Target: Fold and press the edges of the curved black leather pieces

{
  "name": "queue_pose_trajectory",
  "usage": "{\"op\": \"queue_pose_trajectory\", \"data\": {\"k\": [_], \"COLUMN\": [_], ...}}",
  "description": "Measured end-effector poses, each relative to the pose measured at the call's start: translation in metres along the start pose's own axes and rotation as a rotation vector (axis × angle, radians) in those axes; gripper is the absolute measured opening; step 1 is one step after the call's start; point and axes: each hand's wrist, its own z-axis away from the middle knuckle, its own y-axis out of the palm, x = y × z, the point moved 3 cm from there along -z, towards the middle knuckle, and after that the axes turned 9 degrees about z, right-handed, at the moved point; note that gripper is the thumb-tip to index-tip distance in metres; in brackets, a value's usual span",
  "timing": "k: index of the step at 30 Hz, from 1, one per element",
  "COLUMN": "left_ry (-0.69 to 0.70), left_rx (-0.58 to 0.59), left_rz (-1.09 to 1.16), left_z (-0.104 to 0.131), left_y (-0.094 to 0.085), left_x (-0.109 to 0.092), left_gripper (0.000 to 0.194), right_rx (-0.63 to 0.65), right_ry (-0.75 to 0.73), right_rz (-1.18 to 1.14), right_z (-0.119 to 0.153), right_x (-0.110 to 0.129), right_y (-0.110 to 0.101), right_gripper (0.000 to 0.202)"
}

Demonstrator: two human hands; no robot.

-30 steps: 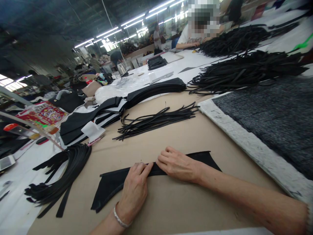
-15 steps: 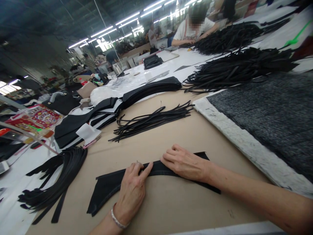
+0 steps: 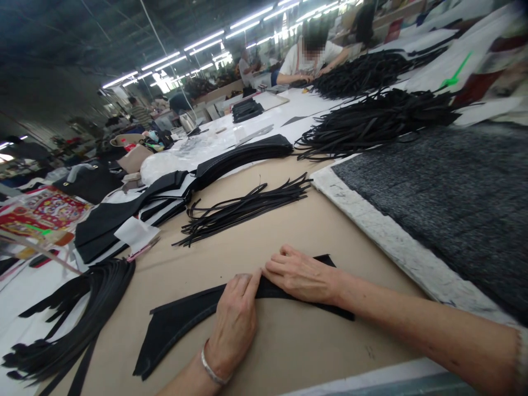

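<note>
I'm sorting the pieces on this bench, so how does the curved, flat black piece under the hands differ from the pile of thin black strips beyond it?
The curved, flat black piece is broad, with a flared left end; the pile of thin black strips is many narrow lengths. The left hand and right hand rest on the piece, while neither touches the pile. Both are black and lie on the tan surface.

your one camera rides on your head, looking forward and down across the tan work surface (image 3: pixel 297 346). your left hand (image 3: pixel 236 319) and right hand (image 3: pixel 299 275) sit near the lens, low in the view, while the ceiling lights (image 3: pixel 204 40) lie far off along the top, slanting upward to the right.
</note>
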Motion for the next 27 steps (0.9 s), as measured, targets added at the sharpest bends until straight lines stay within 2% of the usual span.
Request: {"op": "queue_pose_trajectory", "data": {"k": [8,17,27], "left_ry": [0.02,0.004,0.024], "left_rx": [0.052,0.121,0.176], "left_rz": [-0.019,-0.135,-0.274], "left_z": [0.0,-0.007,-0.012], "left_y": [0.002,0.004,0.003], "left_x": [-0.001,-0.008,-0.014], "left_gripper": [0.059,0.063,0.065], "right_rx": [-0.033,-0.03,-0.041], "right_ry": [-0.037,0.013,-0.009], "right_rz": [0.037,0.062,0.126], "right_z": [0.03,0.054,0.072], "right_x": [-0.02,-0.029,-0.036], "right_y": [-0.002,-0.007,-0.013], "right_gripper": [0.018,0.015,0.017]}}
